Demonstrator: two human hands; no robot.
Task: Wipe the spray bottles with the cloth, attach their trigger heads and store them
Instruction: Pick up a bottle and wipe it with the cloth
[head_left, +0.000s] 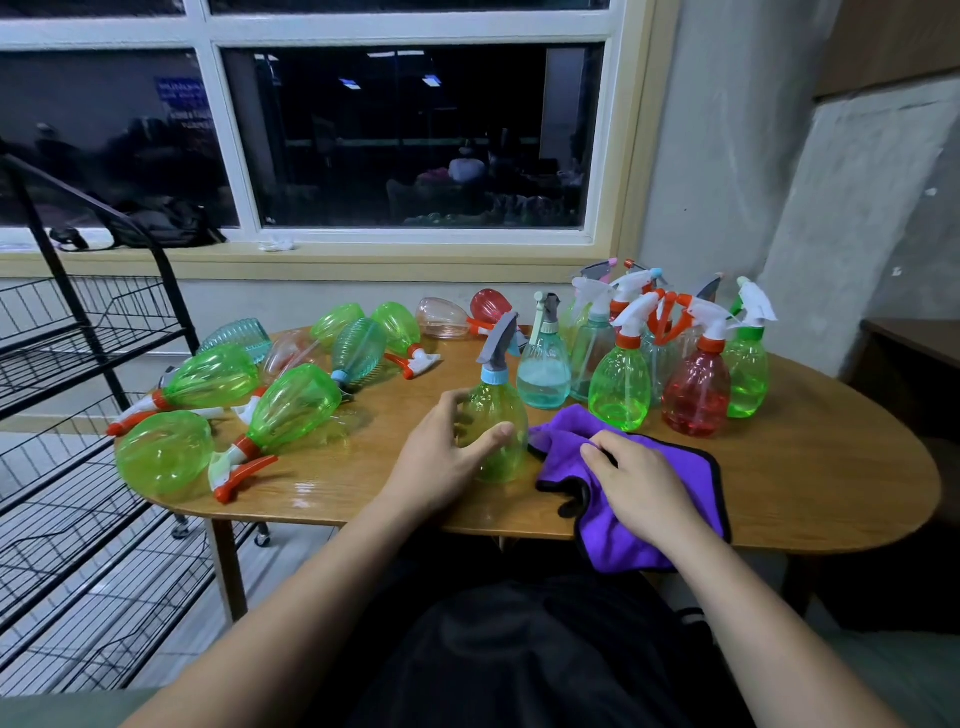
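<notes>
On the table (831, 467), left hand (441, 460) wraps a green bottle (496, 410); right hand (644, 488) clutches the purple cloth (566, 428).

left hand (444, 460) grips green bottle (496, 410) | right hand (644, 488) holds purple cloth (693, 480)
</notes>
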